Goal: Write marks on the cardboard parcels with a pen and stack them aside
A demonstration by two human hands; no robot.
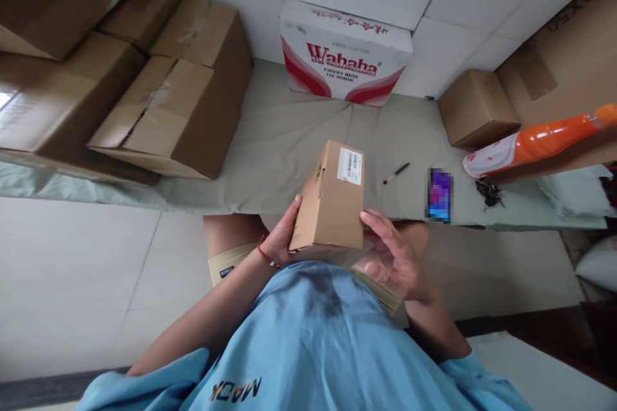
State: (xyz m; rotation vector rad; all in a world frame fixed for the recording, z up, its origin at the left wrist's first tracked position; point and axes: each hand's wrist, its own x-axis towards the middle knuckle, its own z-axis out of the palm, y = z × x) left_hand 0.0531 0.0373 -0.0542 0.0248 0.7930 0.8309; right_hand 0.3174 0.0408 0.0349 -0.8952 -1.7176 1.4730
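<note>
A small brown cardboard box point(340, 202) is tilted in front of my body, just over the near edge of the cloth-covered surface. It looks closed and carries a white barcode label point(350, 166) near its far end. My left hand point(285, 229) grips the box along its left side and lower corner, with the thumb on the side face; the other fingers are hidden beneath. At the right side, my right hand point(393, 250) has its fingers apart, and a fingertip is at the box's edge. That hand is slightly blurred and does not grip the box.
Large cardboard boxes point(193, 99) are stacked at the left. A white and red water carton point(344, 54) stands against the wall. To the right lie a pen point(396, 173), a phone point(439, 195) and keys point(490, 193), near an orange drink bottle point(544, 140) and a smaller carton point(475, 109).
</note>
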